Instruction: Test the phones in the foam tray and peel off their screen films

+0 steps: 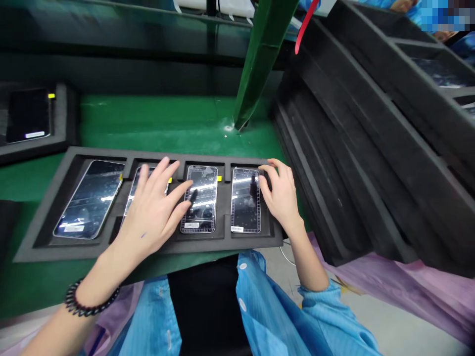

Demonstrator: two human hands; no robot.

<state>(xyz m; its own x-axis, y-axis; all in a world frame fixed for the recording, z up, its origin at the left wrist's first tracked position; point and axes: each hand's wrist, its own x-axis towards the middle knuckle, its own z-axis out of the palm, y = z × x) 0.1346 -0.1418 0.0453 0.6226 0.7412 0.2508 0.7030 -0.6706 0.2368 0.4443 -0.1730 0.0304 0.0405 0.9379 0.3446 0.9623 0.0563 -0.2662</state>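
A dark foam tray lies on the green table with phone-like screens in its compartments. My left hand is over the second screen from the left, partly hiding it, fingers spread and thumb near the third screen. My right hand is at the tray's right end, fingers apart, fingertips by the upper right edge of the rightmost screen. The leftmost screen lies tilted in its compartment. Yellow tabs stick out beside three of the screens. Neither hand holds anything visible.
Tall stacked black foam trays lean at the right. A green metal post stands behind the tray, with a red strip near its top. Another foam tray with a dark screen sits at the left. Blue-clothed people are at the upper right.
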